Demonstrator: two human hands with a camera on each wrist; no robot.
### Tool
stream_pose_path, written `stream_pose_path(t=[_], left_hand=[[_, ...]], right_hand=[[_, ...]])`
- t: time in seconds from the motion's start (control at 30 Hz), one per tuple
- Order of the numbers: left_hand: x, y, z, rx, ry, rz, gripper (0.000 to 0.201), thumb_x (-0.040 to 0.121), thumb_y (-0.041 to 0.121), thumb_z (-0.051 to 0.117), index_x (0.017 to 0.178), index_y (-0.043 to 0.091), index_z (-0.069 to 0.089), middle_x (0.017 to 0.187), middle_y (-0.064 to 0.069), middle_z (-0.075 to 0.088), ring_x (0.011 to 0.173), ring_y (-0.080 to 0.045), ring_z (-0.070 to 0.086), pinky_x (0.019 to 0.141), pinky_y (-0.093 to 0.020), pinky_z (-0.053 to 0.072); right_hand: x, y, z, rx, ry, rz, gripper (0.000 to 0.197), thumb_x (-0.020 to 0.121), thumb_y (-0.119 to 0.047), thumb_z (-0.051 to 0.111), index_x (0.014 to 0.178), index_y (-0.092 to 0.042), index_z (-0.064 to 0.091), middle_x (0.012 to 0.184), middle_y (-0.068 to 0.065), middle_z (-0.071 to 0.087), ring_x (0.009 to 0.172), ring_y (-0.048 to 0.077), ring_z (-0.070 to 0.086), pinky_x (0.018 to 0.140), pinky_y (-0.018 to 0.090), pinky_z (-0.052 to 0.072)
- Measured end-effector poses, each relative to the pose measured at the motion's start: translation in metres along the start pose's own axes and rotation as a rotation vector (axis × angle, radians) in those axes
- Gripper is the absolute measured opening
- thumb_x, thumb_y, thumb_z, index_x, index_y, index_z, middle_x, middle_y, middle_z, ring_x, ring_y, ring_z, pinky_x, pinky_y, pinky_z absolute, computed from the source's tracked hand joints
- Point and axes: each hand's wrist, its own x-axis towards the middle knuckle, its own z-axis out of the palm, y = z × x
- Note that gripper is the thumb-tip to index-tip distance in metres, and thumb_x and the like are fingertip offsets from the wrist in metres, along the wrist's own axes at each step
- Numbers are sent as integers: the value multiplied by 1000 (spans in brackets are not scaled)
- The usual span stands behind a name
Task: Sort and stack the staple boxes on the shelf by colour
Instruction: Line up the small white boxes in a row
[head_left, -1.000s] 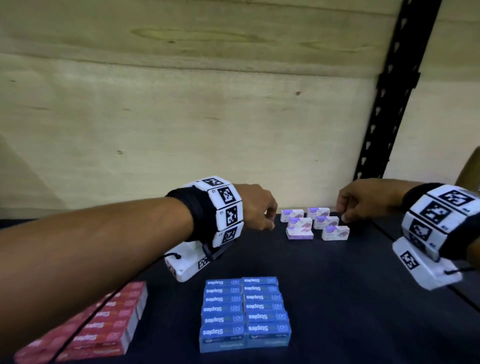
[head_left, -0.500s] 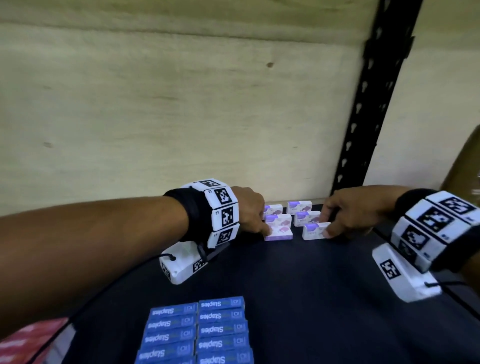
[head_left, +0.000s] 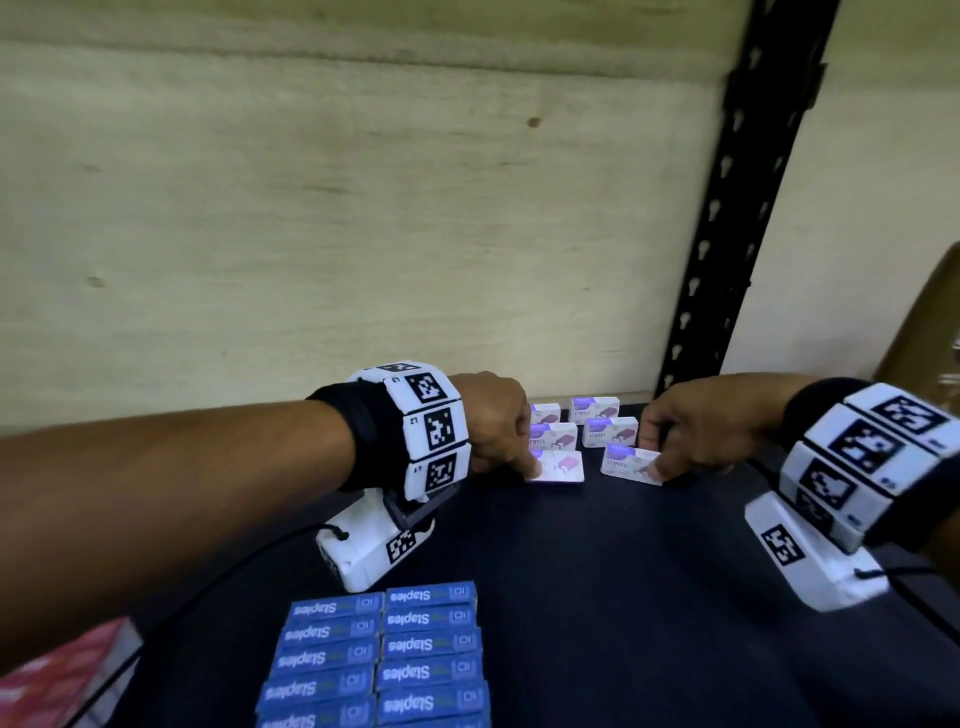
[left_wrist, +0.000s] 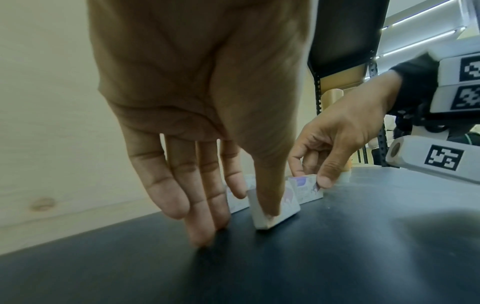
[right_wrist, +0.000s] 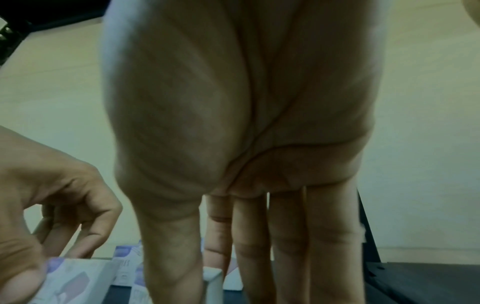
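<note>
From the head view, blue staple boxes (head_left: 379, 654) and red boxes (head_left: 57, 680) already sit grouped at the shelf (head_left: 649, 597) front, while both hands work the white-and-purple boxes (head_left: 592, 423) at the back: this colour seems the step in hand. In the left wrist view, the left hand (left_wrist: 207, 115) pinches the front-left box (left_wrist: 275, 209) in its grip. The right wrist view shows the right hand (right_wrist: 241, 144) gripping the front-right box (right_wrist: 214, 286) by thumb and fingers; next, probably, stacking one squarely upon another.

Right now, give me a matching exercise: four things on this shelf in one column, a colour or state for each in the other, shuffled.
1. staple boxes in two columns
2. boxes at the shelf's near left edge
3. box under the left hand
4. box in the right hand

a. red
b. tilted, held at its right end
c. blue
d. flat, thumb on it

Pairs: 1-c, 2-a, 3-d, 4-b
</note>
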Motion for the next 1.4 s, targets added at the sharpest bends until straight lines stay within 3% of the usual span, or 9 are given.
stream_pose_path(t=[0.13, 0.23, 0.33, 0.43, 0.63, 0.73, 0.87, 1.2, 1.4], left_hand=[[-8, 6, -1, 3, 6, 11, 29, 73, 47, 78, 81, 25, 62, 58, 12, 62, 62, -9, 61, 70, -25, 48], [-21, 14, -2, 92, 8, 46, 29, 76, 48, 76, 78, 26, 58, 68, 12, 62, 65, -8, 57, 60, -22, 42], [-38, 24, -2, 164, -27, 89, 27, 80, 48, 72, 81, 26, 56, 73, 12, 57, 64, -5, 50, 56, -22, 37], [-55, 35, -3, 221, -80, 130, 25, 83, 45, 71, 89, 24, 57, 71, 13, 53, 59, -3, 44, 52, -21, 32], [-85, 62, -10, 300, -156, 199, 25, 83, 44, 70, 93, 24, 59, 75, 13, 52, 61, -2, 44, 55, -21, 34], [-95, 75, -5, 329, -183, 223, 25, 83, 44, 71, 92, 24, 58, 78, 11, 54, 64, -3, 44, 56, -22, 35], [-108, 92, 5, 370, -201, 255, 25, 85, 44, 68, 89, 23, 56, 75, 10, 52, 65, -5, 44, 56, -22, 35], [-132, 109, 12, 497, -226, 287, 30, 92, 45, 59, 105, 19, 55, 74, 10, 46, 62, -4, 41, 51, -22, 29], [-133, 116, 10, 485, -229, 281, 27, 92, 44, 59, 103, 21, 53, 69, 11, 47, 58, -3, 43, 49, -22, 29]], right_hand=[[-8, -4, 4, 5, -8, -11, 15, 84, -28, 76, 85, -23, 62, 78, -3, 66, 61, 13, 56, 60, 25, 52], [-17, -9, 9, -11, -4, -18, 15, 84, -26, 76, 85, -23, 61, 79, -4, 66, 66, 14, 58, 66, 28, 54], [-30, -11, 11, -84, 6, -17, 16, 81, -31, 78, 87, -23, 65, 80, -8, 67, 67, 12, 59, 69, 27, 54], [-48, -12, 13, -72, -41, 0, 15, 80, -29, 79, 85, -24, 66, 77, -8, 66, 61, 9, 57, 63, 24, 51], [-85, -14, 20, -144, -103, 50, 18, 77, -31, 81, 88, -27, 67, 98, 1, 74, 69, 13, 61, 62, 25, 51], [-97, -16, 25, -222, -103, 66, 20, 77, -32, 81, 86, -28, 63, 89, -2, 71, 61, 11, 58, 55, 21, 46], [-113, -16, 32, -231, -124, 60, 22, 77, -32, 81, 86, -29, 61, 80, -10, 64, 62, 13, 57, 58, 23, 47], [-134, -6, 45, -91, -80, 7, 21, 72, -34, 83, 81, -34, 65, 81, -14, 69, 86, 13, 67, 85, 36, 56], [-137, -5, 54, -59, -23, -14, 20, 75, -34, 82, 85, -34, 64, 78, -17, 64, 78, 3, 59, 79, 26, 49]])
